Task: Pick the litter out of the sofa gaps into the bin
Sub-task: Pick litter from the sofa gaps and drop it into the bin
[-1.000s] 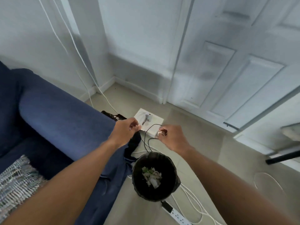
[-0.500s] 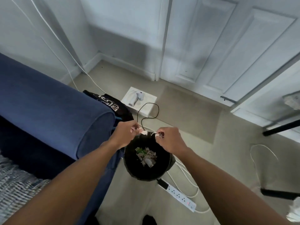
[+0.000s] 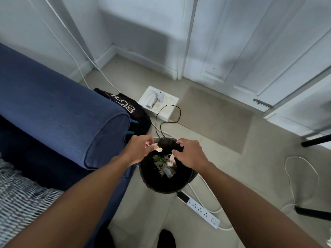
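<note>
The black bin [image 3: 186, 183] stands on the floor beside the blue sofa arm [image 3: 75, 126] and holds several pale and green scraps of litter [image 3: 163, 167]. Both my hands hover over its rim. My left hand [image 3: 138, 149] pinches small pale scraps [image 3: 158, 148] at its fingertips above the bin's left side. My right hand [image 3: 190, 153] is over the right side with its fingers apart. A pale scrap [image 3: 171, 160] hangs just under its thumb, and I cannot tell whether it touches the thumb.
A white extension strip [image 3: 202, 210] with cables lies right of the bin. A black cable [image 3: 161, 120] loops behind it toward a white box [image 3: 166, 111]. A black bag [image 3: 132, 108] leans on the sofa arm. White doors stand beyond, and a patterned throw [image 3: 21, 197] lies lower left.
My view tilted down and both hands moved from above the white box to over the bin. The right hand's fingers have spread, and pale scraps now show at the fingertips.
</note>
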### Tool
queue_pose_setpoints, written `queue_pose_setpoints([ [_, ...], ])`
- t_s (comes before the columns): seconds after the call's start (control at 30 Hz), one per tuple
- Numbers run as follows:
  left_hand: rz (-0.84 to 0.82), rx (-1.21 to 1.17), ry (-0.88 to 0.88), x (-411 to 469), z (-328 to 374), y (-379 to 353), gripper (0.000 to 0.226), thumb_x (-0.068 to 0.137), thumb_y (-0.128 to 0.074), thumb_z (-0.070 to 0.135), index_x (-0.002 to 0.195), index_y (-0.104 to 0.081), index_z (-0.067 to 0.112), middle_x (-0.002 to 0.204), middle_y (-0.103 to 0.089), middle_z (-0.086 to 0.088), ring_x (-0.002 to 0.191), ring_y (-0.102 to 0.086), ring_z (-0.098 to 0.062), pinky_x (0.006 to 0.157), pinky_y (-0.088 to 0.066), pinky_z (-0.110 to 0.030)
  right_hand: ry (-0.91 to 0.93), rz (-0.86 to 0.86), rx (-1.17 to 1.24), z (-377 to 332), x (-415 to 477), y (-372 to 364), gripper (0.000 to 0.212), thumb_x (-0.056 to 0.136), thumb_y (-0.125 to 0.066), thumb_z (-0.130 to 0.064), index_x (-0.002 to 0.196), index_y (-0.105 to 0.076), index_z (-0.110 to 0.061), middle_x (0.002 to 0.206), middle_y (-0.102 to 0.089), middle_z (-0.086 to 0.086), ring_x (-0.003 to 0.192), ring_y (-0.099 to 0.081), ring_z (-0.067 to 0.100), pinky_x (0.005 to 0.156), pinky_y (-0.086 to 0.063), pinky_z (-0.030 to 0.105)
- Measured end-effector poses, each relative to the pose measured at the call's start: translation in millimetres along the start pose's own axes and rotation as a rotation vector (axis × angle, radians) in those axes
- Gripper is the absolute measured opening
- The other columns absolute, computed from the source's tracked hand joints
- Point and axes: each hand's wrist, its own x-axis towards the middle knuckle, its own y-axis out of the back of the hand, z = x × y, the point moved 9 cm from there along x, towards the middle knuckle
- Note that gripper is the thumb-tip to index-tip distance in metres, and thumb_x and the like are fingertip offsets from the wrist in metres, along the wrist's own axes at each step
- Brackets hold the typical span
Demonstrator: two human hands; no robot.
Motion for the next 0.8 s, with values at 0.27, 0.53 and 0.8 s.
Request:
queue_pose_setpoints([
  [0.27,-0.018,-0.003,0.011,4.6,-0.8,2.1,0.009,0.09,-0.072,0.033,0.09,-0.07,0.025,0.092,-0.071,0.001,0.087,-0.065,-0.013,0.073,-0.054,-0.031,0.024,0.044,-0.038,-6.2,7.6,17.7,0.042,0.085,-0.069,-0.038,0.123,-0.065,-0.019,0.118,-0.069,0.006,0.109,-0.064,0.026,0.091,-0.05,0.034],
  [0.53,-0.092,0.05,0.01,4.9,5.5,1.7,0.042,0.083,-0.079,0.037,0.12,-0.066,0.024,0.12,-0.066,0.005,0.103,-0.064,-0.014,0.087,-0.052,-0.029,0.044,0.046,-0.051,-13.9,11.4,23.4,0.042,0.086,-0.068,-0.037,0.124,-0.064,-0.018,0.12,-0.068,0.005,0.111,-0.062,0.027,0.092,-0.048,0.036],
  [0.8,-0.08,0.043,0.005,-1.3,8.4,9.5,0.042,0.082,-0.079,0.037,0.121,-0.066,0.024,0.121,-0.067,0.004,0.096,-0.069,-0.016,0.087,-0.056,-0.032,0.04,0.037,-0.073,-19.0,6.9,26.5,0.043,0.085,-0.068,-0.041,0.122,-0.064,-0.02,0.119,-0.068,0.004,0.108,-0.063,0.026,0.092,-0.052,0.038],
])
